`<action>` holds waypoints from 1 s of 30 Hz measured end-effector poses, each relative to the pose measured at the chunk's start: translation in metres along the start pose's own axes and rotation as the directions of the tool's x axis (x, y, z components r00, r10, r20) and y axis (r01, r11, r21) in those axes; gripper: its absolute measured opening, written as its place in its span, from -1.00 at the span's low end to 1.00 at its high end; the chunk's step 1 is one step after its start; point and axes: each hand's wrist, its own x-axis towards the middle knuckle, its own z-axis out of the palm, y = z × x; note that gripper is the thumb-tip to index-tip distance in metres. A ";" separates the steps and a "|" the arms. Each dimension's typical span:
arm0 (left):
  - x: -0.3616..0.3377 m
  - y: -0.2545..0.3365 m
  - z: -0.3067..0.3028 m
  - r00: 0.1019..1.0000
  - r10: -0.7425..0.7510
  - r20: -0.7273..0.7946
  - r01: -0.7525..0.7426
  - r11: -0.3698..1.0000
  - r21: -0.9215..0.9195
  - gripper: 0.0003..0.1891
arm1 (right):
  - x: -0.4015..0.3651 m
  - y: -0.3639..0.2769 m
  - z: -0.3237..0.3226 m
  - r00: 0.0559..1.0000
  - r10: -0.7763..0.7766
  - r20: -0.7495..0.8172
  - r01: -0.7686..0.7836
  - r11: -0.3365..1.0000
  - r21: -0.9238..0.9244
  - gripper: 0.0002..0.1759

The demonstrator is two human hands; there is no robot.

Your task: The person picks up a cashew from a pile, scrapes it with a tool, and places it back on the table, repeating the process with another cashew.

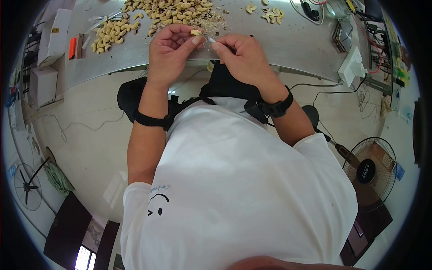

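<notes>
Between the thumb and fingers of my left hand [173, 51] is a pale cashew [196, 33], held just above the table's near edge. My right hand [240, 54] pinches a small tool with a whitish handle [211, 40], its thin tip pointing at the cashew. Behind both hands lies a large heap of cashews [175, 11], with brown skin crumbs [216, 21] at its right side. A smaller pile of cashews [110, 35] is left of my left hand, and several pale pieces [273, 16] lie farther right.
The metal table [297, 49] spans the top of the view. An orange-and-brown block [75, 47] stands at its left, a white power strip [352, 67] with cables at its right edge. A floor fan [370, 171] stands at the lower right, white boxes [43, 85] at the left.
</notes>
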 end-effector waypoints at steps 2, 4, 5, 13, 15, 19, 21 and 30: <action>0.000 0.001 0.000 1.000 0.004 0.013 -0.004 1.000 0.013 -0.79 | 0.000 -0.001 -0.002 1.000 0.018 0.019 -0.018 1.000 -0.002 -0.74; 0.000 0.001 0.000 1.000 0.007 0.014 -0.008 1.000 0.016 -0.80 | 0.001 -0.005 -0.003 0.999 0.011 0.030 -0.010 1.000 -0.004 -0.74; 0.001 0.001 0.000 1.000 0.010 0.015 -0.010 1.000 0.017 -0.80 | 0.001 -0.005 -0.004 0.999 0.007 0.034 -0.006 1.000 -0.005 -0.74; -0.001 0.006 0.004 1.000 -0.020 -0.022 0.020 0.999 0.035 -0.81 | 0.004 -0.001 -0.005 0.996 0.031 0.086 -0.031 1.000 -0.003 -0.70; 0.001 0.009 0.002 1.000 -0.007 -0.010 0.007 0.999 0.041 -0.81 | 0.008 -0.002 -0.003 0.995 0.038 0.095 -0.039 0.999 0.015 -0.69; -0.003 0.002 0.001 1.000 -0.002 0.003 0.002 0.999 0.038 -0.81 | 0.002 -0.002 -0.004 0.996 0.031 0.089 -0.033 0.999 0.021 -0.67; 0.000 0.003 0.001 1.000 0.012 -0.002 -0.012 0.999 0.039 -0.81 | 0.005 -0.003 -0.004 0.995 0.021 0.093 -0.025 0.999 0.037 -0.68; 0.000 0.004 0.003 1.000 0.003 -0.013 -0.002 0.999 0.044 -0.81 | 0.004 0.000 -0.004 0.991 0.052 0.120 -0.066 0.991 0.115 -0.70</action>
